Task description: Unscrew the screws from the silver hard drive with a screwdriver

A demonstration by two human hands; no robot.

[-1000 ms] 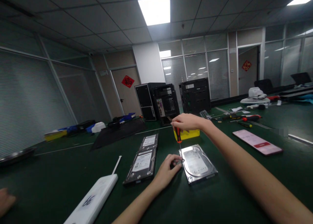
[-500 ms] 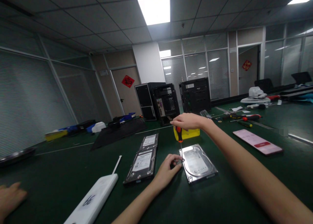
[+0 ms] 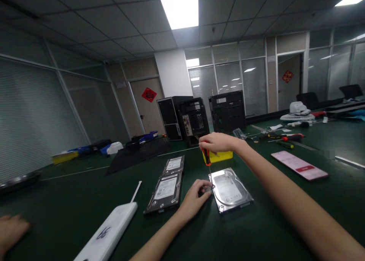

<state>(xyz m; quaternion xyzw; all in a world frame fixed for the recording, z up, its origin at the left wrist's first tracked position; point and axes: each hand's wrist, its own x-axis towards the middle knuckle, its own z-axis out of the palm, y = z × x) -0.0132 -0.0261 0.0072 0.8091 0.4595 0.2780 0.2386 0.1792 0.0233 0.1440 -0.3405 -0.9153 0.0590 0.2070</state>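
One green table (image 3: 85, 204) carries two dark drives (image 3: 165, 188) and, to their right, a silver hard drive (image 3: 230, 188), at whose left edge the left hand (image 3: 196, 196) curls narrow, any hold unclear, and the right hand (image 3: 218, 141) grips a near-upright orange-and-black screwdriver (image 3: 208, 159).

A shiny silver rectangular metal hard drive (image 3: 229, 190) on a dark green tabletop (image 3: 234, 234). At its left edge, an orange-and-black screwdriver (image 3: 207, 159); behind it, a yellow boxy object (image 3: 222, 156); farther left, two black rectangular drives (image 3: 164, 191) with white labels; to its right, a pink phone screen (image 3: 298, 164) with a red band.
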